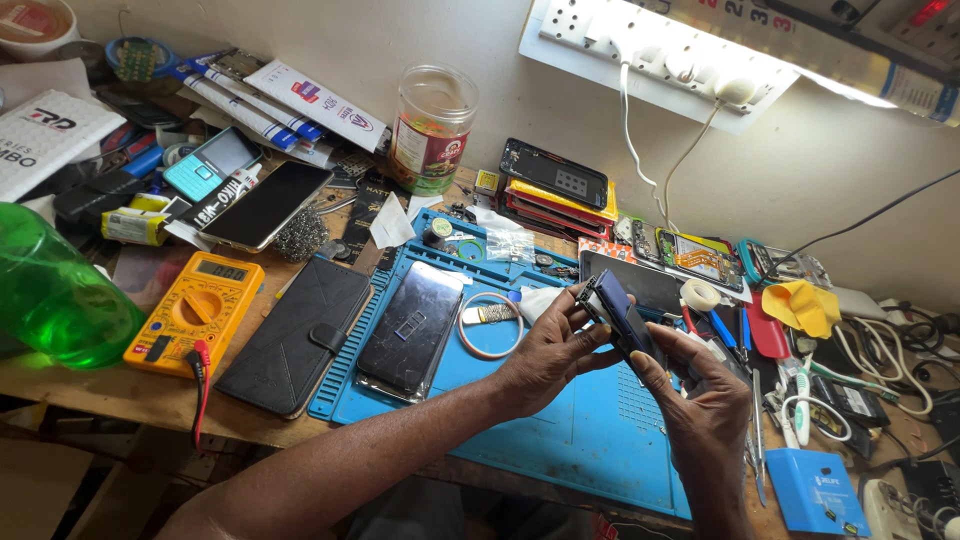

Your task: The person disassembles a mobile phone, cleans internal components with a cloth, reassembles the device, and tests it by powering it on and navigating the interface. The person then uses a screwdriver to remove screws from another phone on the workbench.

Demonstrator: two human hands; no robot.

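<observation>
Both my hands hold a small dark phone part (620, 312) with a blue-tinted face, tilted on edge above the blue work mat (580, 430). My left hand (548, 352) grips its upper left end with thumb and fingers. My right hand (700, 410) holds its lower right end from below, the thumb on top. A black phone (412, 328) with a small chip on its glass lies on the mat to the left. A white ring (488, 325) lies between that phone and my left hand.
A yellow multimeter (196, 312) and black folio case (295, 335) lie left of the mat, a green bottle (55, 290) further left. Tweezers, screwdrivers and cables crowd the right side. Phones, a jar (430, 128) and opened handsets line the back wall under a power strip (660, 50).
</observation>
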